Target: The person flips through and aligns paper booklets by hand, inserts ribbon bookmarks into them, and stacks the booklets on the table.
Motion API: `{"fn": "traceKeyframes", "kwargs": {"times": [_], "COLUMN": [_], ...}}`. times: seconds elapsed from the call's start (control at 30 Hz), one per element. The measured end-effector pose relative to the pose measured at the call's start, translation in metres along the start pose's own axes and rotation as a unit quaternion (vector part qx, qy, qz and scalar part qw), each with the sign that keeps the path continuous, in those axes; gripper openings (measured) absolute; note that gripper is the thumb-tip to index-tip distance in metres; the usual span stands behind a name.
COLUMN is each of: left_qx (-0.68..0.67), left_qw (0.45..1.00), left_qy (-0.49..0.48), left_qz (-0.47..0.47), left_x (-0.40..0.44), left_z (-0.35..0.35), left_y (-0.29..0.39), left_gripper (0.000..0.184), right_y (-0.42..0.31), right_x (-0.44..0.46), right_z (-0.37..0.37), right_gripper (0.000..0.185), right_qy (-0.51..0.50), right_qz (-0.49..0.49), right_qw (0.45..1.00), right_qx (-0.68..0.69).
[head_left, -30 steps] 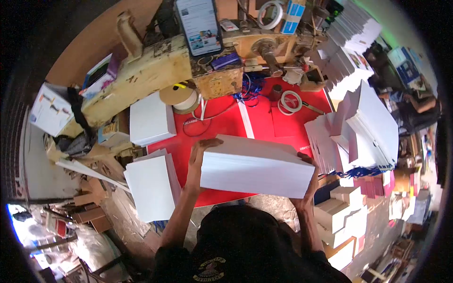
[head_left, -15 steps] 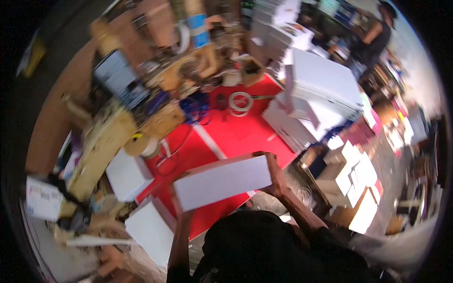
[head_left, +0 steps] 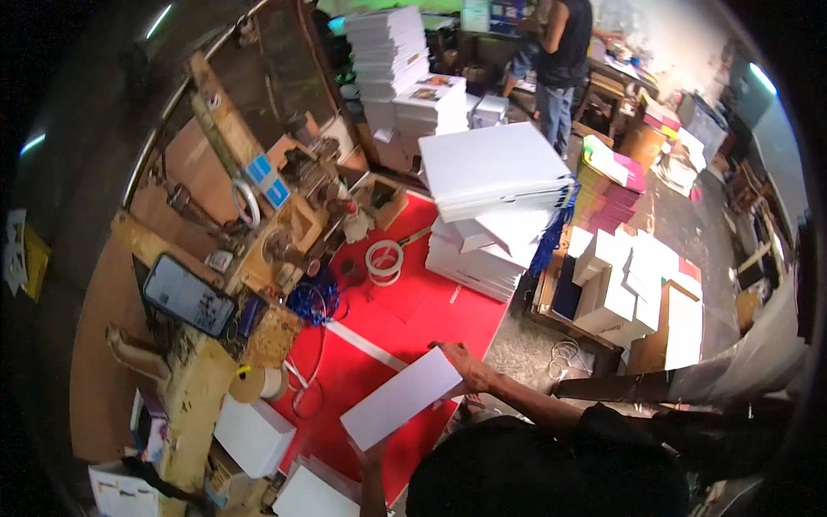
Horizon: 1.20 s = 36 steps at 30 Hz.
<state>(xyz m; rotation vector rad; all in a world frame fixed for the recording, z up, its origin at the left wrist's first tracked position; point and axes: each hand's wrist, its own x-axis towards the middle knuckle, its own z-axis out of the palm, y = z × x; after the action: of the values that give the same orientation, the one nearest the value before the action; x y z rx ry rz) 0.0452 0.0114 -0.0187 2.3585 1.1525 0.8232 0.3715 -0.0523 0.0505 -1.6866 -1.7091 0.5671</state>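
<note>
A thick white block of stacked sheets [head_left: 401, 398] is held at its two ends above the red tabletop [head_left: 379, 323]. My right hand [head_left: 465, 369] is closed round its upper right end. At the lower left end my left hand [head_left: 370, 452] grips it, mostly hidden behind the block. Beyond it on the red surface lie a white tape roll [head_left: 384, 261] and a tangle of blue ribbon [head_left: 314, 299]. Large white stacks [head_left: 495, 168] stand at the table's far right corner, and another white stack [head_left: 252, 435] sits at the left.
A wooden machine frame [head_left: 194, 388] with a phone [head_left: 189, 294] and a ribbon spool [head_left: 258, 383] borders the table's left. White boxes [head_left: 603, 293] stand on the right. Another person [head_left: 562, 73] stands at the back beside tall paper piles [head_left: 388, 65].
The view has swung right, so the table and machine appear turned and shifted left. Both hands still hold the white block, now tilted with its right end higher in view.
</note>
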Motion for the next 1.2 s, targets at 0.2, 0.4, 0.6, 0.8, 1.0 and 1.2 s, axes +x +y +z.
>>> {"fn": "traceKeyframes", "kwargs": {"times": [0.2,0.4,0.6,0.8,1.0,1.2], "left_qx": [0.113,-0.177,-0.267,-0.323,-0.292,-0.321], "left_qw": [0.986,0.98,0.947,0.892,0.878,0.772], "left_qy": [-0.038,-0.032,-0.164,-0.237,-0.378,-0.548], "left_qz": [0.112,0.08,0.073,0.209,-0.011,-0.027], "left_x": [0.003,0.075,0.119,0.188,0.272,0.333], "left_z": [0.01,-0.047,0.011,0.151,0.293,0.491], "left_y": [-0.016,0.173,0.26,0.367,0.488,0.557], "left_gripper": [0.071,0.09,0.071,0.047,0.067,0.105], "right_y": [0.018,0.013,0.031,0.064,0.172,0.276], "right_x": [-0.02,-0.095,-0.172,-0.224,-0.268,-0.295], "right_z": [0.004,-0.065,-0.168,-0.261,-0.34,-0.397], "right_gripper": [0.095,0.065,0.074,0.077,0.038,0.063], "right_qy": [-0.008,0.033,0.093,0.308,0.409,0.473], "right_qz": [-0.001,0.052,0.174,0.348,0.461,0.543], "right_qw": [1.0,0.998,0.977,0.843,0.734,0.681], "right_qx": [0.017,0.007,0.081,0.272,0.285,0.134]}}
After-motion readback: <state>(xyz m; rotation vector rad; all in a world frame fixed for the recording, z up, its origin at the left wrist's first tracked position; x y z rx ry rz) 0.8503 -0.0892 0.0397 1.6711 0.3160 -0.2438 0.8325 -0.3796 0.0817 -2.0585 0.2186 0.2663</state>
